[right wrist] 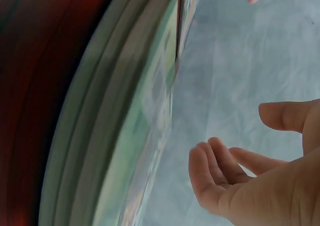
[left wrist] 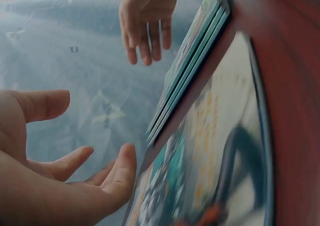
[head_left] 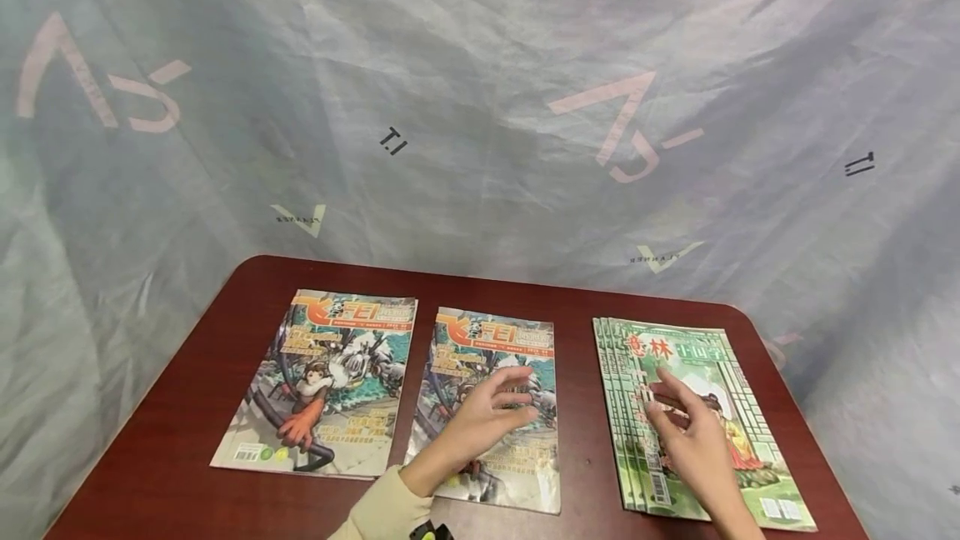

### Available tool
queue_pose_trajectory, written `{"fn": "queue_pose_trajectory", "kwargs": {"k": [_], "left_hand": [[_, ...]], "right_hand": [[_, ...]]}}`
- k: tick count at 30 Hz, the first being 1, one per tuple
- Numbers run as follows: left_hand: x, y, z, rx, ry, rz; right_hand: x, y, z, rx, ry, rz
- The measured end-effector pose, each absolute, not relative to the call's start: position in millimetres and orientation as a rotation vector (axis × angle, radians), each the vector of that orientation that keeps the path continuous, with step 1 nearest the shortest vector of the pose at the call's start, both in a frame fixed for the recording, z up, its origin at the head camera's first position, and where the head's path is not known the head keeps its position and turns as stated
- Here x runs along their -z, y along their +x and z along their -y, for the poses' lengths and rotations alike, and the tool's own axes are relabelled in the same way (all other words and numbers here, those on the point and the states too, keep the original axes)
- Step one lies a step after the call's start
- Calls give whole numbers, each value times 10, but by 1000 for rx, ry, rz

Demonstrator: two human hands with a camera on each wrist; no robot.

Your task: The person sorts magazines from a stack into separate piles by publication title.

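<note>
My left hand (head_left: pixel 487 415) hovers over the middle magazine (head_left: pixel 517 477), which has an orange-lettered comic cover. In the left wrist view the fingers of this hand (left wrist: pixel 65 181) are loosely bent, thumb apart, and hold nothing. On the right of the table, several green magazines (head_left: pixel 750 440) lie in a slightly fanned stack, their edges showing on the left side. Above that stack is my right hand (head_left: pixel 697 440). The right wrist view shows this hand (right wrist: pixel 265 181) with relaxed, curved fingers and a gap between it and the top cover.
A comic magazine (head_left: pixel 330 382) with a matching cover lies on the left of the dark red table (head_left: pixel 187 407). Behind and around the table hangs a grey printed cloth (head_left: pixel 465 107). A dark wrist strap (head_left: pixel 431 532) shows near my left sleeve (head_left: pixel 386 507).
</note>
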State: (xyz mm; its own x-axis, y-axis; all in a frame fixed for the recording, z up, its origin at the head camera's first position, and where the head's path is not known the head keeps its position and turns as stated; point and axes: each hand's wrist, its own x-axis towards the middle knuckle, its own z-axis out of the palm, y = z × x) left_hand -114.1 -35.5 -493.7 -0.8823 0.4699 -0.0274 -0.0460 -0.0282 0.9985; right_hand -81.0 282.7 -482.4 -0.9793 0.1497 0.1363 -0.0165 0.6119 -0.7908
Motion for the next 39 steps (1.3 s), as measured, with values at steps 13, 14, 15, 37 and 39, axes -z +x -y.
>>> {"fn": "queue_pose_trajectory", "kwargs": {"k": [13,14,15,37,39], "left_hand": [[5016,-1184,1146,-1976,275,-2173],[5013,-1201,1192,-1977,258,-2188],[5003,-1218,1234,-1977,242,-2204],[4884,-1331,1505,-1756,127,-2321],[4869,-1323,1495,-1734,119,-2316]], "right_hand": [[4867,-844,-2321,-1460,17,2638],[4869,-845,-2291,-1480,15,2636],[4872,-849,-2260,-1499,12,2634],[4905,-877,-1858,-1859,-136,2632],[4900,-875,-1842,-1926,-165,2606]]}}
